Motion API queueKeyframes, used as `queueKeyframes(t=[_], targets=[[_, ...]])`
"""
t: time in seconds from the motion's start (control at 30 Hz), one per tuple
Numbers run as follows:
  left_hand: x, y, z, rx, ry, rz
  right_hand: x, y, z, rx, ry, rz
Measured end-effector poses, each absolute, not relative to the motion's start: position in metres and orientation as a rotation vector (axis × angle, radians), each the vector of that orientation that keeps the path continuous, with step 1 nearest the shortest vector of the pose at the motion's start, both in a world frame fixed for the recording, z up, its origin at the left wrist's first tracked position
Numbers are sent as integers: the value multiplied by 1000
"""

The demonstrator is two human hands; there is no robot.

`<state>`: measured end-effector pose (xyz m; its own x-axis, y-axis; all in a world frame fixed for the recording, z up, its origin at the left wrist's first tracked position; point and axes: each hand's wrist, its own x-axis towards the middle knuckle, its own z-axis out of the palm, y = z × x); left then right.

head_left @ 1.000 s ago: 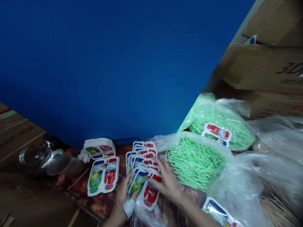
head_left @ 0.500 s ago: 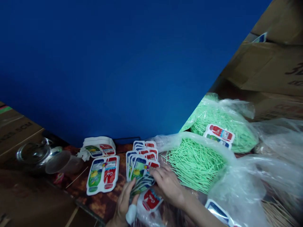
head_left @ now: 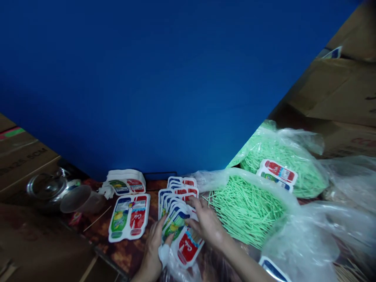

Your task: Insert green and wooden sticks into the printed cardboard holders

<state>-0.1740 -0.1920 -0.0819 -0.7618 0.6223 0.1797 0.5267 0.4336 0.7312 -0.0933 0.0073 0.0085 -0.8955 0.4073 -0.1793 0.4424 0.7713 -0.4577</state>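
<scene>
A fanned bunch of bottle-shaped printed cards [head_left: 176, 223], green-and-blue on one half and red on the other, is between my two hands. My left hand [head_left: 153, 244] grips its left edge, thumb on the front, with a white wrap on one finger. On the right side, my right hand [head_left: 208, 224] has its fingers curled against the upper right edge of the cards. A red cola half shows at the bottom of the bunch. Right behind it, more overlapping cards [head_left: 182, 181] lie in a fanned row on the brown patterned table [head_left: 122, 256].
To the left lie a double-bottle card [head_left: 129, 217], a card stack [head_left: 126, 181], a clear cup [head_left: 76, 199] and a glass lid [head_left: 47, 187]. At right, open plastic bags hold green sticks [head_left: 249, 209]. A blue panel [head_left: 164, 86] rises behind; cardboard boxes [head_left: 337, 90] flank it.
The cards in my hands have turned from a steep, edge-on tilt to a flatter fan with their printed faces showing. My right fingers have spread along the upper right edge.
</scene>
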Motion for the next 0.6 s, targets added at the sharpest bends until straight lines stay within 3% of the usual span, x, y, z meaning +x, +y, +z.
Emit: queueKeyframes(t=[0.1,0.3,0.6], targets=[[-172,-195,-90,976,2625,1222,-111,13,19,551,2863,-778],[-171,-193,-87,1053,2694,1123,-145,26,20,207,2975,-390],[-171,-191,-99,1086,2713,1133,-152,20,19,144,2981,-227]])
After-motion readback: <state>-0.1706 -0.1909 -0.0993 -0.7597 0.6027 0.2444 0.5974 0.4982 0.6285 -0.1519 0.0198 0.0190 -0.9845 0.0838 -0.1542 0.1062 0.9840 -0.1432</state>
